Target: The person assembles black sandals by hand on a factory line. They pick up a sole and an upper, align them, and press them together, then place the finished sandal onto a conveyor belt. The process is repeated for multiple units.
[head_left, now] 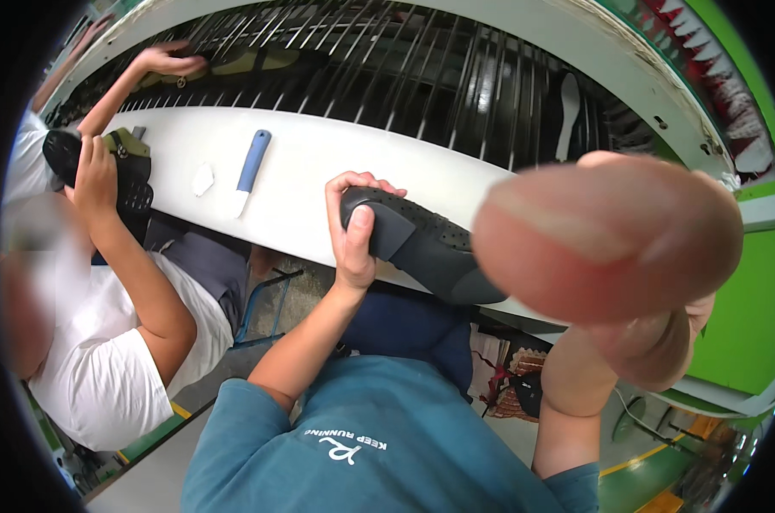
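Note:
My left hand is closed around the heel end of a black shoe, thumb on the heel block and fingers over the far side. The shoe lies on its side in the air above the white ledge, its sole toward me and its perforated upper facing away. Its toe end runs toward the right and is partly hidden behind my right hand. My right hand is raised very close to the camera, one large blurred finger stretched toward it. Nothing shows in that hand, though its other fingers are mostly hidden.
On the white ledge lie a blue-handled tool with a pale tip and a small white scrap. Beyond it runs a rack of metal rods carrying footwear. At left, a co-worker in white holds a dark perforated shoe.

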The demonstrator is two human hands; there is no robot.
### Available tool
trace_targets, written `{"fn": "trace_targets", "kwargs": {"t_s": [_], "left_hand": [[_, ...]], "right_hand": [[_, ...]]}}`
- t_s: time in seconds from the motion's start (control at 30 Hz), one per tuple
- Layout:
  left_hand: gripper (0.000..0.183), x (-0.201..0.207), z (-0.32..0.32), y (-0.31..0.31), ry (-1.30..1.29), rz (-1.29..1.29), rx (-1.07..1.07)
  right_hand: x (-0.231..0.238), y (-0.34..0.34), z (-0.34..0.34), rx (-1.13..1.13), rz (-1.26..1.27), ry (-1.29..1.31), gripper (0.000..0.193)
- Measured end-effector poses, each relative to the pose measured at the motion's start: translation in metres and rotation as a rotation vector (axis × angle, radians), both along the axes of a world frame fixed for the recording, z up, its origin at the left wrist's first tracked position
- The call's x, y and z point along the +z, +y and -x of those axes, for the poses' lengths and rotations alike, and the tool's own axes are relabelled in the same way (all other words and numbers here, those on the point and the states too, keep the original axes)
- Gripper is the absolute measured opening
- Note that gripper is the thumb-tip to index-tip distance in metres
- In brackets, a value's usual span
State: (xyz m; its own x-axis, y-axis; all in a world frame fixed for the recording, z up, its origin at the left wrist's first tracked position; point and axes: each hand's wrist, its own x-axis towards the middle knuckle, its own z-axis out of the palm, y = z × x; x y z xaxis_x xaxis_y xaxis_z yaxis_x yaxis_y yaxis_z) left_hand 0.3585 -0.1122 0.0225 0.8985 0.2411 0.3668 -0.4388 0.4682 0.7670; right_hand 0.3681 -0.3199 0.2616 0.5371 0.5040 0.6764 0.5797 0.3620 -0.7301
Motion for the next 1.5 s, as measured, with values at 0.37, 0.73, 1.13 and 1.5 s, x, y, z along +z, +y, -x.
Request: {"fn": "trace_targets", "kwargs": {"t_s": [0.37,0.73,1.13,1.5], "left_hand": [[0.065,-0.022,0.006,0.024,0.069,-0.167,-0.067],[0.06,-0.007,0.009,0.023,0.073,-0.202,0.022],[0.057,-0.02,0.002,0.01,0.004,-0.099,-0.085],[0.06,0.007,0.013,0.008,0.057,-0.171,-0.022]], "right_hand": [[-0.014,0.033,0.012,-0.185,0.26,0.0,0.029],[0.009,0.039,-0.006,-0.236,0.657,-0.115,0.028],[-0.034,0.008,0.0,-0.146,0.692,0.236,0.027],[0.001,-0.001,0.026,-0.182,0.354,0.208,0.036]]}}
